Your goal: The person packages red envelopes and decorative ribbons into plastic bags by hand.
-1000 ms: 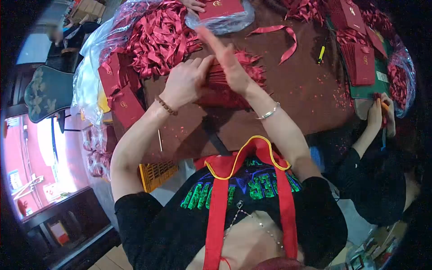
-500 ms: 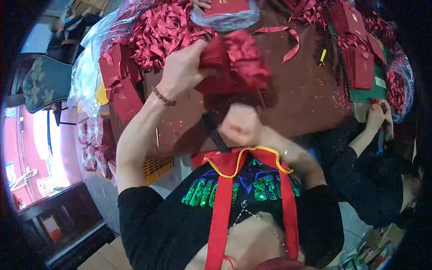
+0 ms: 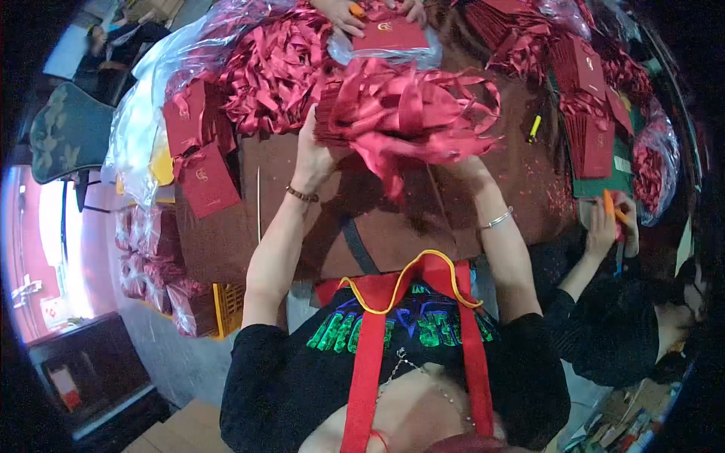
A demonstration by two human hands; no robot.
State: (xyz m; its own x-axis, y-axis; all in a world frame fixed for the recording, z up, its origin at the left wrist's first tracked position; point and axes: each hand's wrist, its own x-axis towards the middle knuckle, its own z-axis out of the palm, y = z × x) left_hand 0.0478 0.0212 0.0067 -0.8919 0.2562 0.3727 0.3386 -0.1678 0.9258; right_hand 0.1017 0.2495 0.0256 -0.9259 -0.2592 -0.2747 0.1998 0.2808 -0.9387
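My left hand (image 3: 311, 157), with a beaded bracelet at its wrist, grips the left end of a thick stack of dark red gift bags (image 3: 329, 113) above the table. Pink-red ribbon handles (image 3: 411, 113) spill from the stack to the right in loose loops. My right hand (image 3: 470, 167) is at the right side of these ribbons, its fingers hidden behind them. The brown tabletop (image 3: 498, 200) lies below both hands.
A heap of ribbons (image 3: 276, 68) and red bags (image 3: 208, 177) lie to the left. Across the table, another person's hands (image 3: 347, 16) are at a plastic-wrapped red stack (image 3: 394, 34). On the right are a yellow cutter (image 3: 535, 128), more bags (image 3: 593, 143) and a co-worker's hands (image 3: 602, 226) with something orange.
My right hand has moved up and away from my body to the ribbons. The stack has turned, and its ribbons now spread to the right. My left hand keeps its hold.
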